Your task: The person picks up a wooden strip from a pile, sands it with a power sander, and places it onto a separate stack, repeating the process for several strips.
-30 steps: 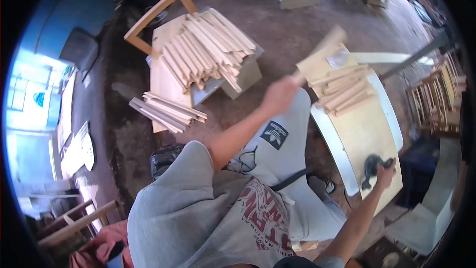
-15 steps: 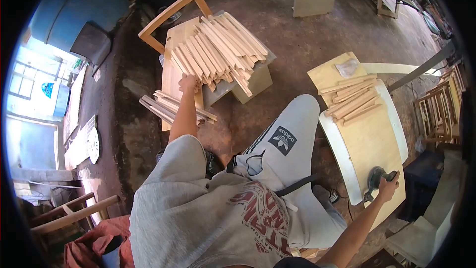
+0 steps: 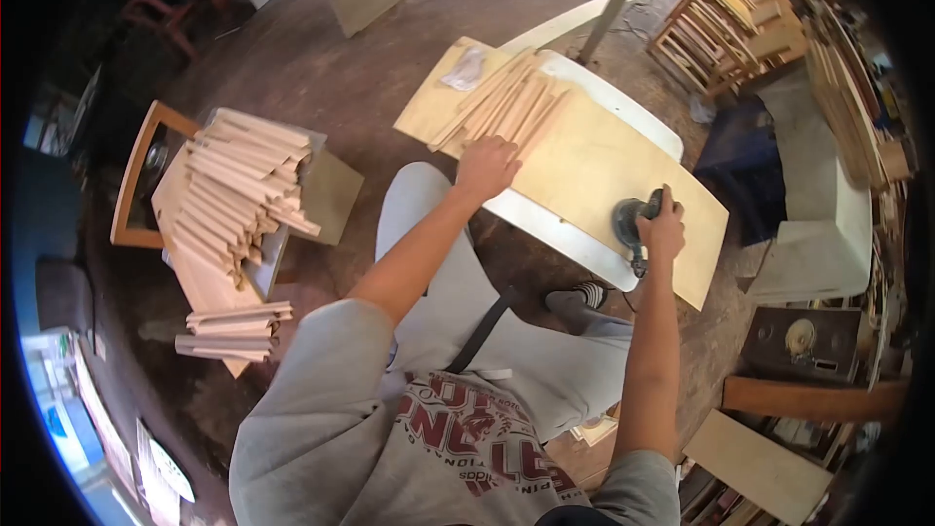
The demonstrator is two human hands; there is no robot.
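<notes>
My right hand (image 3: 661,229) grips the dark handle of an electric sander (image 3: 628,223), which rests on a plywood board (image 3: 604,170) in front of me. My left hand (image 3: 489,170) is at the near ends of a small pile of wooden strips (image 3: 516,109) on the same board. Its fingers are curled round the end of a strip, though the fingertips are partly hidden. A larger stack of wooden strips (image 3: 239,180) lies on a low support to my left, with a few more strips (image 3: 234,331) at its near end.
Under the board is a white curved panel (image 3: 584,253). A clear plastic bag (image 3: 464,68) lies on its far end. A metal post (image 3: 618,0) rises beyond it. Wooden frames (image 3: 726,19), a dark blue box (image 3: 745,170) and a speaker cabinet (image 3: 801,343) stand at the right.
My left hand has moved from the left stack across to the strips on the board. My view has swung to the right. The sander stays in my right hand on the board.
</notes>
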